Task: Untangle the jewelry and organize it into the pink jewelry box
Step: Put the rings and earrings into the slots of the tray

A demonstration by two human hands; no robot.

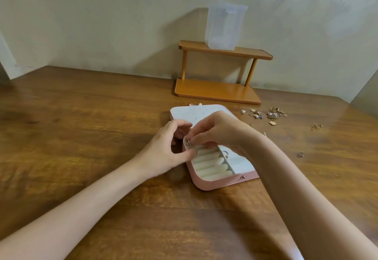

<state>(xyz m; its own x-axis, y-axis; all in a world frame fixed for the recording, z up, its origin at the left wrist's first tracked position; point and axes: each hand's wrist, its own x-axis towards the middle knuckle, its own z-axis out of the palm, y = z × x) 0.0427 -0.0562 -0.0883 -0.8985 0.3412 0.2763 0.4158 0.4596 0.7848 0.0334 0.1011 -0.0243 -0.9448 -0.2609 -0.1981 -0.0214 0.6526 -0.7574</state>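
Observation:
The pink jewelry box (pixel 212 184) lies open on the wooden table, its white lid (pixel 190 113) with small holes folded back and white ring rolls (pixel 210 164) in the base. My right hand (pixel 216 129) pinches a small ring (pixel 189 142) at the far left corner of the rolls. My left hand (pixel 169 147) touches the box's left rim, thumb and fingers curved around that corner. Another ring (pixel 226 154) sits in a side compartment. A tangled pile of gold jewelry (pixel 266 114) lies to the right of the lid.
A two-tier wooden shelf (pixel 218 89) stands behind the box against the wall, with a translucent plastic container (pixel 224 26) on top. Loose pieces lie at the right: a gold piece (pixel 316 126) and a small silver one (pixel 300 154).

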